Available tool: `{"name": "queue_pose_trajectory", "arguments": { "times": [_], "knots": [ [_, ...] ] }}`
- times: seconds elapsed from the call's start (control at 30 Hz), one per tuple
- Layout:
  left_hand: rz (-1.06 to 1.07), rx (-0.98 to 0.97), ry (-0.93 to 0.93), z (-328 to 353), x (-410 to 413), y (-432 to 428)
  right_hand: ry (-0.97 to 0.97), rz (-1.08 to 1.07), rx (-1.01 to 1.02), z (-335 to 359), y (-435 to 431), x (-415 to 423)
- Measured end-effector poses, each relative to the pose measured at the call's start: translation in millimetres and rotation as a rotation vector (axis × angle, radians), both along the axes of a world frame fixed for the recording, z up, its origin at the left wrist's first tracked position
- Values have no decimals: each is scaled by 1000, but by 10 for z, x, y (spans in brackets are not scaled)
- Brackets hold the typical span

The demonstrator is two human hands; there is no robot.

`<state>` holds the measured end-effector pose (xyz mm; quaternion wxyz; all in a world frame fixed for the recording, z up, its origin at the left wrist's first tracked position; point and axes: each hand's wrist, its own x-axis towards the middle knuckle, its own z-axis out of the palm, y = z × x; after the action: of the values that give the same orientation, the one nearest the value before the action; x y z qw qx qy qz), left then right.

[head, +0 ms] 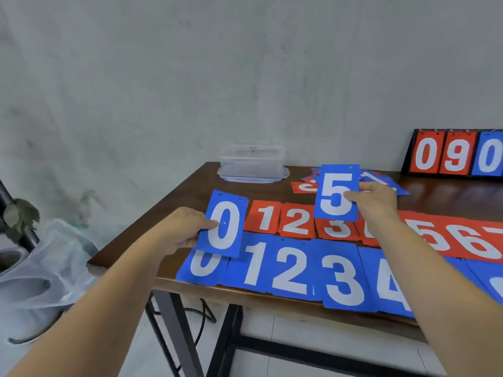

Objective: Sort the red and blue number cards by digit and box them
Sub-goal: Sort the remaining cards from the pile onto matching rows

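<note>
Both hands are raised over the table (196, 183) on my feed, each with a card. The left hand (182, 229) pinches a blue 0 card (224, 224) by its left edge, thumb on the face, and holds it tilted over the left end of the layout. The right hand (375, 200) pinches a blue 5 card (337, 193) by its right edge and holds it upright, further back and higher. Below them I see two rows lying flat. The blue row (285, 270) runs along the near edge and reads 0, 1, 2, 3, 4. The red row (296, 221) just behind it reads 1, 2, 3, then 5, 6, 7 past my right forearm. A loose pile (381, 180) of red and blue cards lies just behind the right hand. The clear plastic box (251, 164) stands at the far edge by the wall, well apart from both hands. A scoreboard (457, 156) at the far right shows 0, 9, 0.
</note>
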<state>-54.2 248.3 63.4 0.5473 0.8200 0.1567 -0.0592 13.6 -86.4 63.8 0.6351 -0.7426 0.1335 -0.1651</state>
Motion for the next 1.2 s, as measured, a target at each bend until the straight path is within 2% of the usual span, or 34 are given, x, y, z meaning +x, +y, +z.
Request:
{"name": "queue_pose_trajectory", "arguments": {
  "times": [0.1,0.17,0.33,0.47,0.7,0.8,1.0,1.2],
  "knots": [
    [-40,6,48,-144,-136,190,13,4,25,-31,152,-187],
    [-61,77,60,-241,-179,268,25,10,24,-62,227,-277],
    [-15,599,-59,-367,-214,291,41,22,-1,-123,356,-440],
    [65,681,-157,-501,-258,226,49,29,-23,-147,406,-559],
    [142,912,-105,-511,-351,65,67,25,-72,-237,347,-789],
    [114,911,-155,-527,-359,-8,69,27,-77,-278,280,-864],
    [71,696,-351,-625,-368,-474,66,46,-71,-317,40,-1016],
    [-7,657,-435,-593,-363,-1102,101,54,-99,-355,-468,-1232]
  ]
}}
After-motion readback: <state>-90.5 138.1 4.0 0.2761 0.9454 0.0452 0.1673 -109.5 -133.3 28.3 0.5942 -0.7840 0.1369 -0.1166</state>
